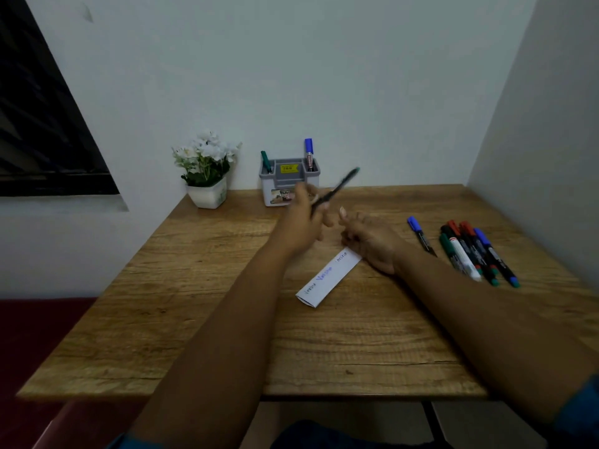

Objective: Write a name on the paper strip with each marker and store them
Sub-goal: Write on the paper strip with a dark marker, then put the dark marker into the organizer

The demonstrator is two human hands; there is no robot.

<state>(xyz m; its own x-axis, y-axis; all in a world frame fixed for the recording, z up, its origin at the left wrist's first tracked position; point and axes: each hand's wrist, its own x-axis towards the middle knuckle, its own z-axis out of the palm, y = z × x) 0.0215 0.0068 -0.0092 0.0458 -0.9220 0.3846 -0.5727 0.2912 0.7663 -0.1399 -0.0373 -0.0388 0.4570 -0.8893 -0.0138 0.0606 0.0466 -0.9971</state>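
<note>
My left hand [303, 222] grips a dark marker [337, 188] with a green end, raised and tilted up to the right in front of the holder; the marker is motion-blurred. A white paper strip [327, 280] lies diagonally on the table with three small written words, one of them blue. My right hand [369, 243] rests on the strip's far end with fingers loosely curled and thumb up. The grey pen holder [289, 182] stands at the back by the wall and holds a green marker [266, 162] and a blue-capped marker [309, 153].
On the right of the wooden table [227, 335] lies a single blue-capped marker [421, 236], beside a bunch of several red, green and blue markers [476, 254]. A white flower pot [207, 189] stands at the back left. Walls close in behind and to the right.
</note>
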